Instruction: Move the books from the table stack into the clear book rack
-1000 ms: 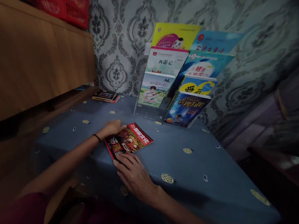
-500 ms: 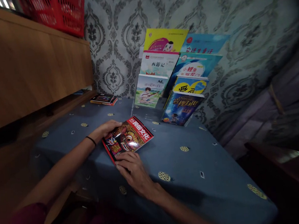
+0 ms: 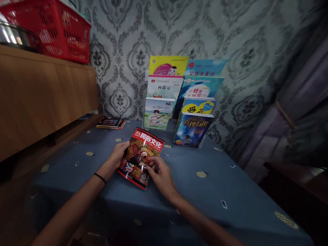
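Observation:
A book [image 3: 136,154] with a red and black cover, large white Chinese characters and a golden mask picture tilts up toward me over the table's near part. My left hand [image 3: 118,155] grips its left edge, fingers hidden behind it, a black band around the wrist. On the right side, my right hand [image 3: 162,177] has its thumb and fingers closed at the book's edge. Behind stand upright books in two columns, including a yellow one [image 3: 167,64], a green one with a child [image 3: 158,116] and a dark blue one [image 3: 193,129].
A small stack of books [image 3: 111,123] lies at the table's back left. The table has a blue patterned cloth [image 3: 216,187]. On a wooden cabinet [image 3: 36,92] at left are a red basket [image 3: 71,35] and a metal bowl [image 3: 7,33]. Patterned wall behind, curtain at right.
The book has turned and tipped up toward me. My right hand has moved from its lower edge up to its right side. The camera view has shifted upward.

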`<state>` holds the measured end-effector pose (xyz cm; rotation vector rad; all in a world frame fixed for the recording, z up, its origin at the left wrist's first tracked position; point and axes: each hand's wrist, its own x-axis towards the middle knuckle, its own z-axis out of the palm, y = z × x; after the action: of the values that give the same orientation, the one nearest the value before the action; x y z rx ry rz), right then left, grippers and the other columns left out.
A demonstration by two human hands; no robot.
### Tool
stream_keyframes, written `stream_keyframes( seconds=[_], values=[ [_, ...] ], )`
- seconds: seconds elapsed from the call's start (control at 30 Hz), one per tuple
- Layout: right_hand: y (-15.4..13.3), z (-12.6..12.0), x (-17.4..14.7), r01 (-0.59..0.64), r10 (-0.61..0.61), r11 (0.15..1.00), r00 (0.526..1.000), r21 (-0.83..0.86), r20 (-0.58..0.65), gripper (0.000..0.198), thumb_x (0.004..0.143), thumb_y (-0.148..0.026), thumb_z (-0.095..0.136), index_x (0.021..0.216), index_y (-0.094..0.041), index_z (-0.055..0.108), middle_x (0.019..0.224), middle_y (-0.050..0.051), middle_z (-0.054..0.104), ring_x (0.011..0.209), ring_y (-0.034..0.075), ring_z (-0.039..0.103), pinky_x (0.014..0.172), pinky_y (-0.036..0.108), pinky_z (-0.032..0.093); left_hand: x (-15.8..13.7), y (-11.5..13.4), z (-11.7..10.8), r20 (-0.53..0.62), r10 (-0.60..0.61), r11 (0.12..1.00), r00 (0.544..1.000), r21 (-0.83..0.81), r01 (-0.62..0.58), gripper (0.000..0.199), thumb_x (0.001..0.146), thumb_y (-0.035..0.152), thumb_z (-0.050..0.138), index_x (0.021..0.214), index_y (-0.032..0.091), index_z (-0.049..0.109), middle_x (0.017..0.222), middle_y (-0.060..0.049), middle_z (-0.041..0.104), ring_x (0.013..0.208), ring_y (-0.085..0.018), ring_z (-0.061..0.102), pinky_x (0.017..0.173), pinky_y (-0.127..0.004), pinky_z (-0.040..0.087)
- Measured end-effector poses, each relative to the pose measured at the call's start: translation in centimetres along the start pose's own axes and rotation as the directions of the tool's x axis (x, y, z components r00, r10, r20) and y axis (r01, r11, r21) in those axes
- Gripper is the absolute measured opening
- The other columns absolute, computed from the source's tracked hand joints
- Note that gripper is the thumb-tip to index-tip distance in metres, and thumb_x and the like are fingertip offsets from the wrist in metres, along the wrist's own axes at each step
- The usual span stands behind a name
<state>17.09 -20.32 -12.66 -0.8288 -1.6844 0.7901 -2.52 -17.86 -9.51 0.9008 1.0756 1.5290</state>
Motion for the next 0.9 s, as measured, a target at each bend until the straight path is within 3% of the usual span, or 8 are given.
stream_keyframes(
  seconds=[0.17,0.3,0.47,0.57,0.77,0.9],
  values=[
    [1.0,-0.6,2.9,-0.147,0.166,0.963,0.984,0.226,-0.066,0.029,0.07,-0.032,0.068,0.094,-0.024,0.055,0.075,-0.005,0.057,0.056,0.013,0.053,0.049,0.025,0.044,1.0,-0.1,0.3,-0.034,0.072,0.996,0.997,-0.058,-0.074,0.044,0.062,0.054,0.084,0.08,0.015,0.074,0.074,-0.004,0.077,0.07,-0.021,0.071,0.069,-0.031,0.057],
    [0.7,-1.1,5.5,-0.253,0.29,0.871,0.957,0.421,-0.024,0.045,0.065,-0.039,0.077,0.1,-0.025,0.052,0.064,-0.01,0.054,0.047,0.011,0.05,0.043,0.024,0.042,2.1,0.5,0.7,-0.07,0.145,0.984,0.987,-0.094,-0.151,0.055,0.057,0.062,0.084,0.085,0.015,0.074,0.083,-0.005,0.079,0.08,-0.023,0.074,0.077,-0.034,0.058],
    [-0.1,-2.0,8.6,-0.243,0.224,0.881,0.97,0.406,0.095,0.037,0.067,-0.046,0.08,0.088,-0.02,0.064,0.058,-0.007,0.055,0.05,0.012,0.054,0.048,0.025,0.047,3.5,0.4,1.4,-0.136,0.236,0.954,0.962,-0.157,-0.256,0.063,0.065,0.069,0.078,0.098,0.016,0.074,0.103,-0.007,0.079,0.096,-0.026,0.074,0.089,-0.039,0.058],
    [0.7,-2.3,9.1,-0.195,0.177,0.911,0.981,0.364,0.083,0.037,0.069,-0.051,0.078,0.086,-0.021,0.066,0.059,-0.006,0.055,0.051,0.013,0.056,0.05,0.027,0.049,4.0,-0.8,1.3,-0.136,0.213,0.964,0.967,-0.133,-0.231,0.069,0.07,0.074,0.071,0.108,0.016,0.072,0.114,-0.009,0.077,0.11,-0.029,0.071,0.095,-0.041,0.057],
    [3.4,-2.1,8.3,-0.183,0.174,0.922,0.983,0.342,0.057,0.036,0.076,-0.054,0.072,0.09,-0.021,0.067,0.061,-0.005,0.056,0.052,0.015,0.059,0.051,0.028,0.051,4.5,-2.8,0.6,-0.087,0.114,0.991,0.99,-0.062,-0.12,0.075,0.07,0.082,0.065,0.104,0.016,0.073,0.108,-0.011,0.078,0.111,-0.032,0.07,0.093,-0.043,0.058],
    [3.6,-2.2,8.2,-0.187,0.168,0.918,0.982,0.349,0.085,0.032,0.079,-0.049,0.069,0.094,-0.021,0.068,0.063,-0.005,0.057,0.053,0.014,0.059,0.053,0.028,0.051,4.5,-2.8,0.2,-0.149,0.178,0.984,0.973,0.055,-0.171,0.069,0.074,0.079,0.063,0.106,0.018,0.071,0.107,-0.009,0.077,0.112,-0.031,0.068,0.095,-0.044,0.056]
  ],
)
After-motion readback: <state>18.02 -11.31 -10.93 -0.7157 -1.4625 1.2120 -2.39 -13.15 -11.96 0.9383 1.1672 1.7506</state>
